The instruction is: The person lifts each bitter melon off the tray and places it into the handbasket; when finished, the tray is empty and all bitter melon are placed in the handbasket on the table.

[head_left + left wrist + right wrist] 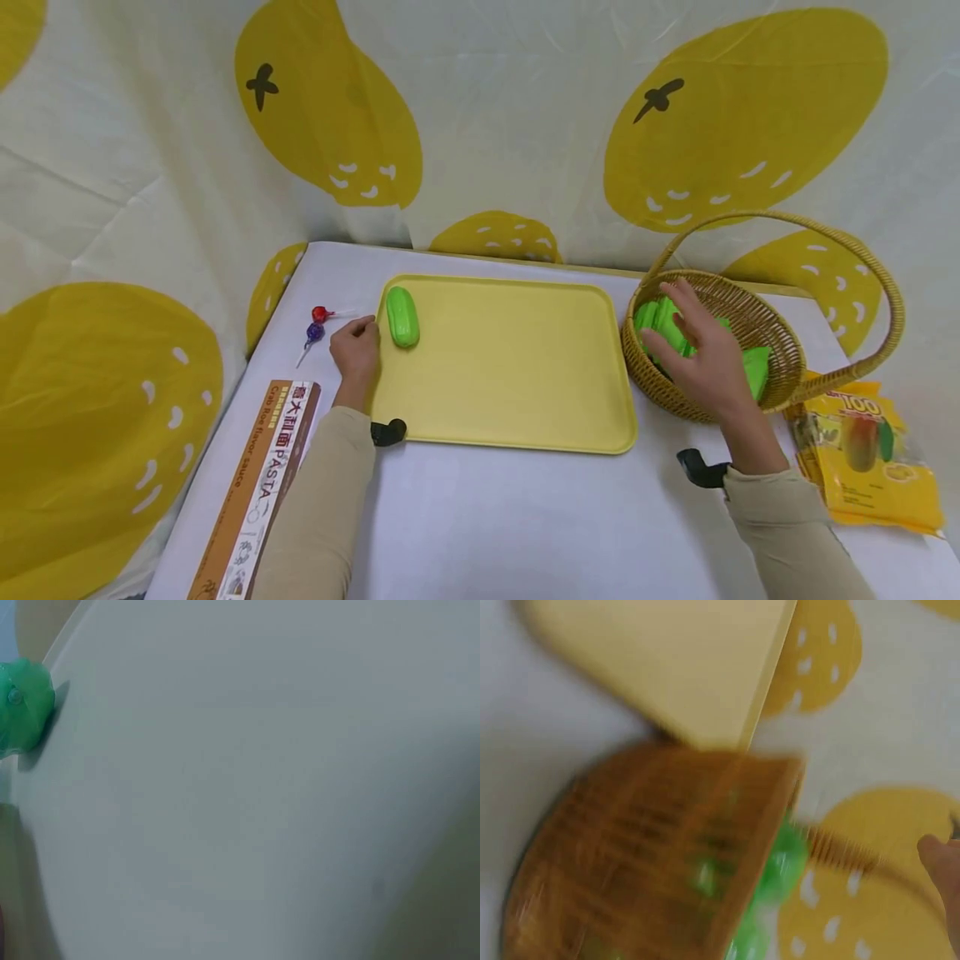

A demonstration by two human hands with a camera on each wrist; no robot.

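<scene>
My left hand rests at the left rim of the yellow tray, its fingers loosely bent, with nothing seen in them. A green wrapped packet lies upright along the tray's upper left; its end shows at the left of the left wrist view. Above the wicker basket, my right hand has its fingers spread and holds nothing. Several green packets lie in the basket, partly hidden by the hand. In the right wrist view, the basket is blurred, and part of my right hand shows at the edge.
Two lollipops, one red and one purple, lie left of the left hand. A long pasta box runs beside the left forearm. Yellow bags lie right of the basket. The basket's tall handle arches upward; a patterned curtain hangs behind.
</scene>
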